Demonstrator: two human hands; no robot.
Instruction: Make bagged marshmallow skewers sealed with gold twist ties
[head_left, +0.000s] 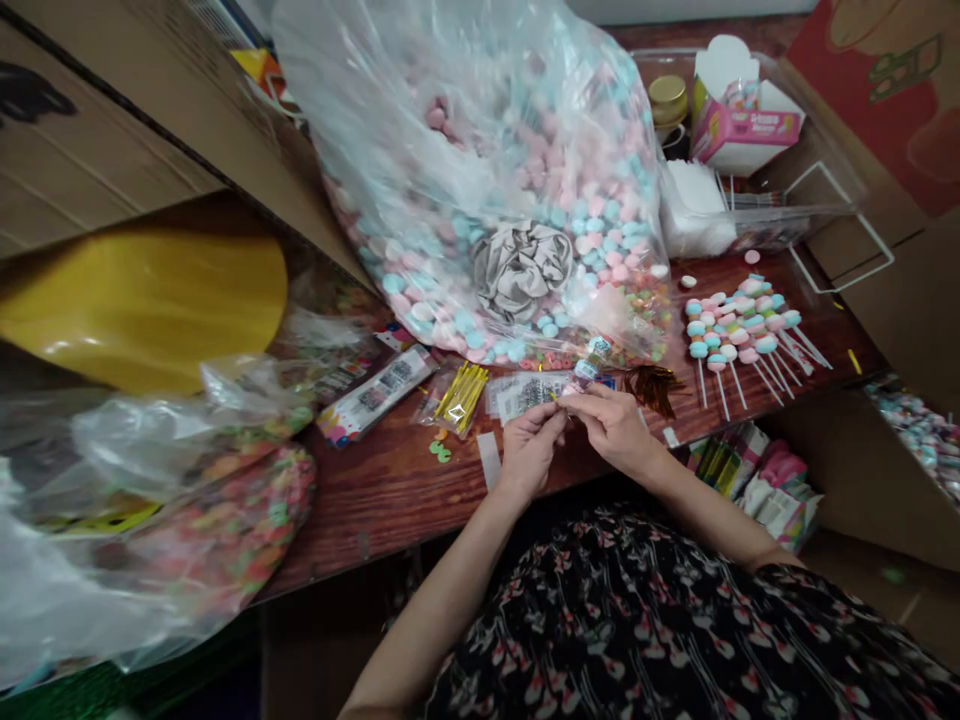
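A marshmallow skewer in a clear printed wrapper [588,368] points away from me over the table's front edge. My right hand [616,428] is closed around its lower end. Against it, my left hand [531,442] pinches at the gathered wrapper, where a bit of gold twist tie shows at the fingertips. Flat printed wrappers [517,396] lie just beyond the left hand. Gold twist ties [462,396] in a small clear bag are to the left, and a loose dark-gold bundle of ties [654,388] lies right of my right hand.
A large clear bag of pink and blue marshmallows [600,215] fills the back. Unwrapped marshmallow skewers [742,322] lie in a pile at right, before a clear bin [810,215]. Bagged ring gummies [247,530] and a yellow rounded object [150,300] are at left.
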